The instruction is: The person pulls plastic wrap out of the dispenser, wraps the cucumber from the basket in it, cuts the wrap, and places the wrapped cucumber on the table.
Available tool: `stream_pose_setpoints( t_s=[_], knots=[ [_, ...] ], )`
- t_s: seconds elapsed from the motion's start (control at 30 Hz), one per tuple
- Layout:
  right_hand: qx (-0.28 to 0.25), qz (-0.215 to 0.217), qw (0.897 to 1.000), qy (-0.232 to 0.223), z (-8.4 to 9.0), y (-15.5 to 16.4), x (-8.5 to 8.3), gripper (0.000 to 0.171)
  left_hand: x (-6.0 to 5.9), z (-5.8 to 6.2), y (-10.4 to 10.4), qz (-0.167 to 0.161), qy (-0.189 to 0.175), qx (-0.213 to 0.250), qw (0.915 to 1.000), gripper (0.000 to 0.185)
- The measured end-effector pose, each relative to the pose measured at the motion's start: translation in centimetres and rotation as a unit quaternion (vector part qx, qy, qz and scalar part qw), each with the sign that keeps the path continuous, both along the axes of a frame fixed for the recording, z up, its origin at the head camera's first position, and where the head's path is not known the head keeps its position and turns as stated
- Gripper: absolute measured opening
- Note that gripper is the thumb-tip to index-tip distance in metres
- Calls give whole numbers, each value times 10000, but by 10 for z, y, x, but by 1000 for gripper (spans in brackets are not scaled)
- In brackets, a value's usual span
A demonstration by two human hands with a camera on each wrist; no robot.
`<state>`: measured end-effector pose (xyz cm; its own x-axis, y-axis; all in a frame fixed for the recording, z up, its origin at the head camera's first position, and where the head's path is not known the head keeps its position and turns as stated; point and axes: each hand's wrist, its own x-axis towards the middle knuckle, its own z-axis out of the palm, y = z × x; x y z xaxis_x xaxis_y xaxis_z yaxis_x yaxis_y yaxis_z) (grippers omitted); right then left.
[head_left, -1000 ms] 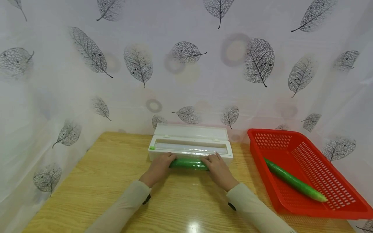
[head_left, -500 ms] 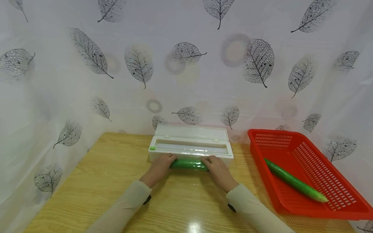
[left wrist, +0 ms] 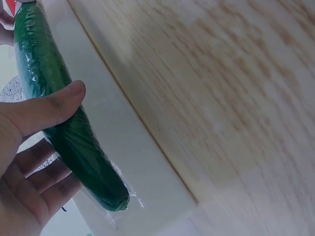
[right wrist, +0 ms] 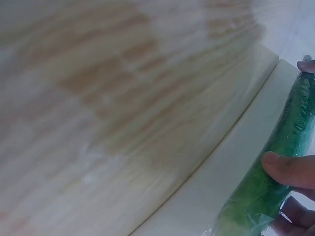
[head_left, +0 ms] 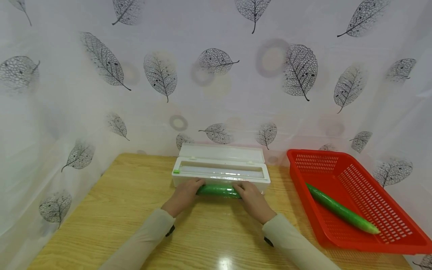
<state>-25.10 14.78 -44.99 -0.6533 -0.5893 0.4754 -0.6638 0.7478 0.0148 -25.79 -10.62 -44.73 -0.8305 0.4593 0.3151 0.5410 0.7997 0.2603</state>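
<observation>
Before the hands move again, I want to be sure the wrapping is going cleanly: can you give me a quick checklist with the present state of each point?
1. Both hands hold the cucumber: ok. The left hand grips one end and the right hand the other.
2. Film lies around the cucumber: ok. Both wrist views show clear wrap on its skin.
3. Film cut free from the roll: cannot tell.
4. Dispenser box lid open: ok. It stands open behind the cucumber.
5. Cucumber close against the box front: ok.
6. Room in the red basket: ok. It holds one other cucumber, with bare floor beside it.
</observation>
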Motion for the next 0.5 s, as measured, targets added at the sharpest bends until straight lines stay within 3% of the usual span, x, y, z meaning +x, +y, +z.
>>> stream_pose_setpoints(
  t_s=[0.2, 0.5],
  knots=[
    [2, 20, 10000, -45, 0, 0, 0, 46, -1, -1, 0, -45, 29, -4, 10000, 39],
    [-23, 115, 9999, -40, 1, 1, 1, 45, -1, 0, 0, 9, -220, -109, 9997, 40]
  ],
)
